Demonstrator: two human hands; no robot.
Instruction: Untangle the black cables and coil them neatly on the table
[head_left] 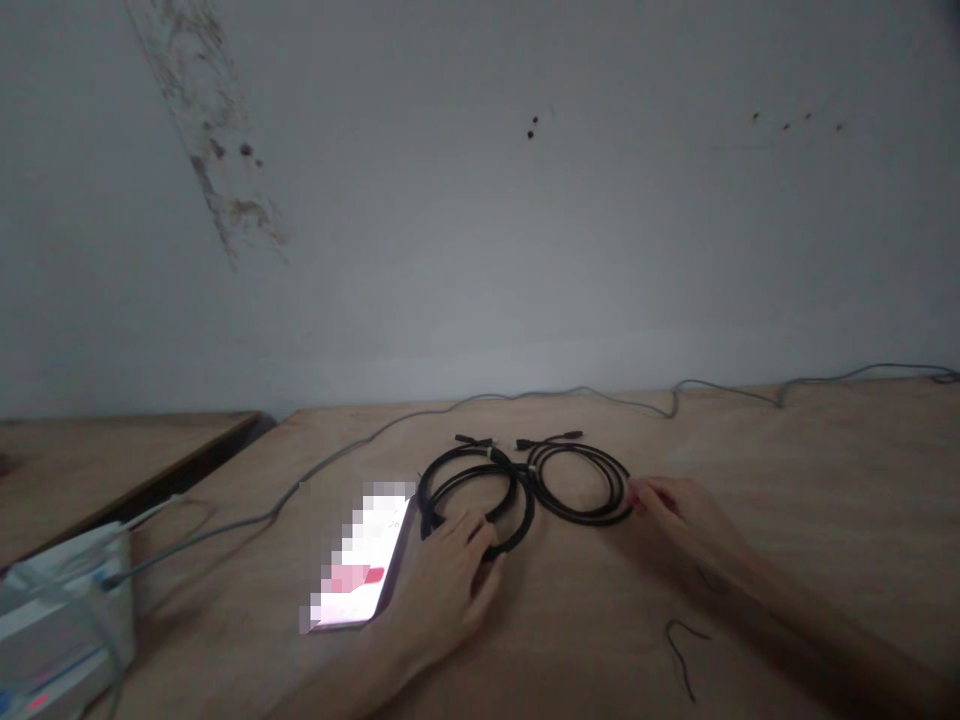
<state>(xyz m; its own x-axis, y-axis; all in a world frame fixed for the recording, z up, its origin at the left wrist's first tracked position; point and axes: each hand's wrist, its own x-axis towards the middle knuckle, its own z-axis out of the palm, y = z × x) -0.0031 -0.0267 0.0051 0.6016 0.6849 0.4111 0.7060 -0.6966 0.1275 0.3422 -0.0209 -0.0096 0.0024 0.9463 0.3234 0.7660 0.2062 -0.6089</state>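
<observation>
On the table (570,620), the left coil (529,505) lies beside the right coil (589,521). The phone (379,550) is left of both, the box (67,650) near the left edge, the cord (510,397) along the back edge.

Left of the left hand (452,565), passage is blocked by a phone (373,560); ahead, by a coil (528,505). A second coil (589,521) is met left of the right hand (671,505). Between the hands, the near-side table (559,610) can be crossed. Beyond both, travel is limited by a cord (330,461) and the wall (480,220). Right of the right hand, open room is available; nearer, a wire (679,656) is met.
</observation>
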